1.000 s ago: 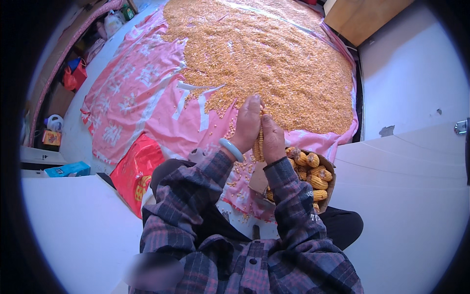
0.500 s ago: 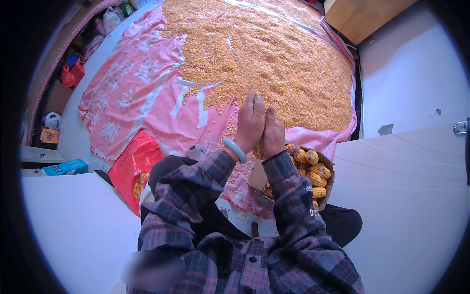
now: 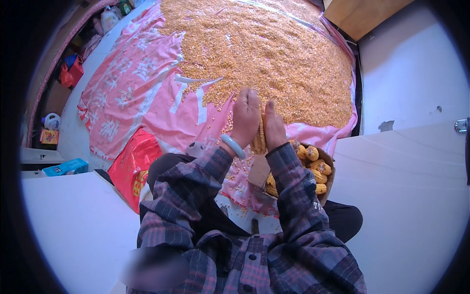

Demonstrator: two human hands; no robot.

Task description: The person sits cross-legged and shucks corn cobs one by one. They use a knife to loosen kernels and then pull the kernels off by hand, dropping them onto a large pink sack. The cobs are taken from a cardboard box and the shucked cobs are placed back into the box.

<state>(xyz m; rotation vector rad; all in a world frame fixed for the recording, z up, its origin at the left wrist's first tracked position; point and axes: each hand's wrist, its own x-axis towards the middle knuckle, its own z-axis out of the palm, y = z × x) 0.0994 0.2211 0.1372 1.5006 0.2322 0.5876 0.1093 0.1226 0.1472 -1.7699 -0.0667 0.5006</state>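
An ear of corn (image 3: 260,140) is held upright between my two hands, its yellow rows showing in the gap between them and below the palms. My left hand (image 3: 246,116), with a pale bangle (image 3: 233,146) on its wrist, is curled round the ear's left side. From the other side my right hand (image 3: 275,128) presses on it, the thumb pointing up. Fingers on the far side are hidden. By my right forearm sits a cardboard box (image 3: 332,182) of corn ears (image 3: 318,166). Loose corn kernels (image 3: 274,59) spread thickly beyond my hands.
A pink patterned cloth (image 3: 147,93) lies under the kernels. A red bag (image 3: 134,164) stands by my left knee. White panels flank me on both sides, and a wooden piece of furniture (image 3: 364,17) is at the far right. Household goods line the left side.
My hands have drawn slightly apart and moved a little left, so more of the corn ear shows between them. The left hand has shifted against the right.
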